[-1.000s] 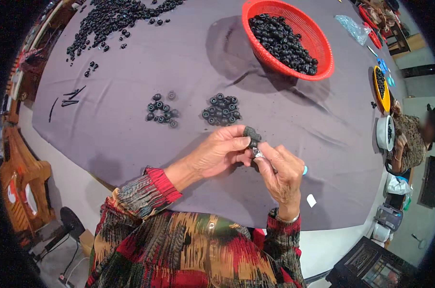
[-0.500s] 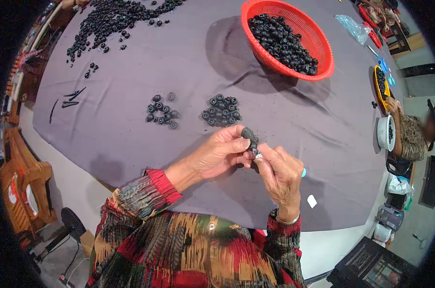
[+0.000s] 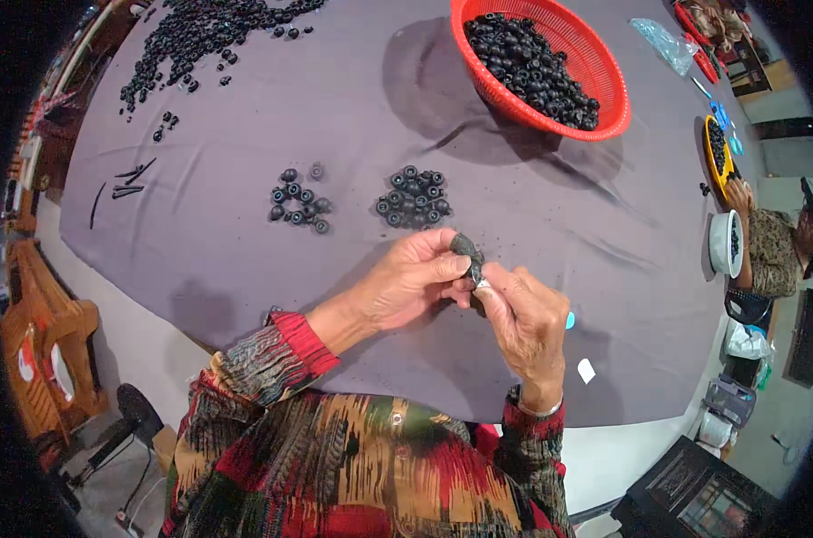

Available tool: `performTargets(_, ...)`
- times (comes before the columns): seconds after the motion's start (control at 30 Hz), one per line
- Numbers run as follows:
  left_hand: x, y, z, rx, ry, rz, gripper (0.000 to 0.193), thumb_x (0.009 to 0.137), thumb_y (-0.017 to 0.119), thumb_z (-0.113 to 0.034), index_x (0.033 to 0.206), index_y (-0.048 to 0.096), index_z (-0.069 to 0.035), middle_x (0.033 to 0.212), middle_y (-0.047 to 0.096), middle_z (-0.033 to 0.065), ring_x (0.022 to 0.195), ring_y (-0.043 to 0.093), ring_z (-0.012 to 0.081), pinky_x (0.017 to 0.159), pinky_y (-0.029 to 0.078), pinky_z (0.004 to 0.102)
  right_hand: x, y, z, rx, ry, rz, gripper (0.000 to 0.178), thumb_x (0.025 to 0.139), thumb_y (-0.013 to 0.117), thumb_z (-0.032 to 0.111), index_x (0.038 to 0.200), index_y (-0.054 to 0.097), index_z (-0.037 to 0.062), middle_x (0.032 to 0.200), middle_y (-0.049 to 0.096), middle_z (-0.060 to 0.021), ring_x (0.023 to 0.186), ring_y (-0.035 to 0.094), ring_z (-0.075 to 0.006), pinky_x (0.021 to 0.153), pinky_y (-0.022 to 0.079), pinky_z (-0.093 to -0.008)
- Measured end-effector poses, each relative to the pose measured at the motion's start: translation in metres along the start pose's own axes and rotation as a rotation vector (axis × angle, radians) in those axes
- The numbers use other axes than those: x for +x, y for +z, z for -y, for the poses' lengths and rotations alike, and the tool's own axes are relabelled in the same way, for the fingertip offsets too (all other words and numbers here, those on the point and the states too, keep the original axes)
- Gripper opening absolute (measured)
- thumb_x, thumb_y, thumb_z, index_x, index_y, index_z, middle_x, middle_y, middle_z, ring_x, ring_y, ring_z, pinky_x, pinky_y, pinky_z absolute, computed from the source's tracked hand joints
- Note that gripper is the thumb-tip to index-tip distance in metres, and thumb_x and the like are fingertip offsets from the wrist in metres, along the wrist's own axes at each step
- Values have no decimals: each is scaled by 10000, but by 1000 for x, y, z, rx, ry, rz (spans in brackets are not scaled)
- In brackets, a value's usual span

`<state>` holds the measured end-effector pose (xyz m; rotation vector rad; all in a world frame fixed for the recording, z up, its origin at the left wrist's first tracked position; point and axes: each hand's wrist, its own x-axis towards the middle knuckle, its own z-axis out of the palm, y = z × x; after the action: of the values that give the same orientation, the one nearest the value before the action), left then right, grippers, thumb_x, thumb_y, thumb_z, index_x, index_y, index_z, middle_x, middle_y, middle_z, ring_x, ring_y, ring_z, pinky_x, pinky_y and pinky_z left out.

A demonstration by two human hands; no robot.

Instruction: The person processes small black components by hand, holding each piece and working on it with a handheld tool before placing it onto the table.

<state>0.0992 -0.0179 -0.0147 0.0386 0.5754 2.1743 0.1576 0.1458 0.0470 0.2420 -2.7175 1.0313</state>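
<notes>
Above the near part of the cloth-covered table, my left hand [image 3: 415, 278] pinches a black rounded rubber-like part [image 3: 466, 249] between thumb and fingers. My right hand [image 3: 525, 318] is closed on a small tool with a pale tip [image 3: 482, 283], pressed against the lower end of that part. Most of the tool is hidden in the fist; a light blue end [image 3: 570, 320] shows beside the palm. Just beyond my hands lie two small groups of black knob-like parts, a loose left group [image 3: 308, 195] and a tighter right group [image 3: 413, 197].
A red plastic basket [image 3: 611, 94] full of black parts stands at the far right, and a large heap [image 3: 200, 45] spreads at the far left. Thin black strips [image 3: 128, 190] and a white scrap [image 3: 586, 370] lie on the cloth. Another person's hand [image 3: 738, 195] is near a yellow tray [image 3: 717, 161].
The view has shifted slightly. My hands stay together, and the black part has tilted a little between them, with the pale tip still against it.
</notes>
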Motion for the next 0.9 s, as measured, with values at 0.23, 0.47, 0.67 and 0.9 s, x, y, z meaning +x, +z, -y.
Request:
performTargets(0.23, 3, 0, 4, 32, 64, -40, 50, 920, 603, -101, 942, 581, -62, 848, 620, 24, 735, 595, 107, 664, 543, 294, 3, 10, 3, 119, 70, -30, 82, 858, 628, 27, 919, 663, -17, 720, 659, -95, 613, 628, -169, 527, 476, -279)
performTargets(0.47, 1, 7, 12, 94, 73, -54, 62, 932, 585, -110, 975, 582, -66, 870, 625, 30, 737, 597, 117, 670, 538, 284, 6, 6, 6, 207, 208, -45, 80, 871, 633, 113, 875, 650, 35, 700, 647, -102, 619, 655, -221, 522, 486, -314)
performTargets(0.67, 2, 11, 5, -28, -10, -94, 101, 928, 602, -165, 977, 582, -79, 847, 612, 26, 711, 587, 96, 595, 522, 247, 5, -8, -7, -33, 108, -179, 177, 784, 686, 55, 955, 667, 13, 741, 607, -99, 673, 606, -215, 606, 480, -300)
performTargets(0.9, 0, 9, 7, 14, 7, -59, 109, 934, 595, -174, 977, 560, -81, 839, 606, 11, 632, 575, 71, 550, 513, 238, -1, 16, -2, -33, -49, -239, 362, 639, 749, -37, 986, 694, 53, 789, 617, -81, 670, 615, -208, 567, 496, -295)
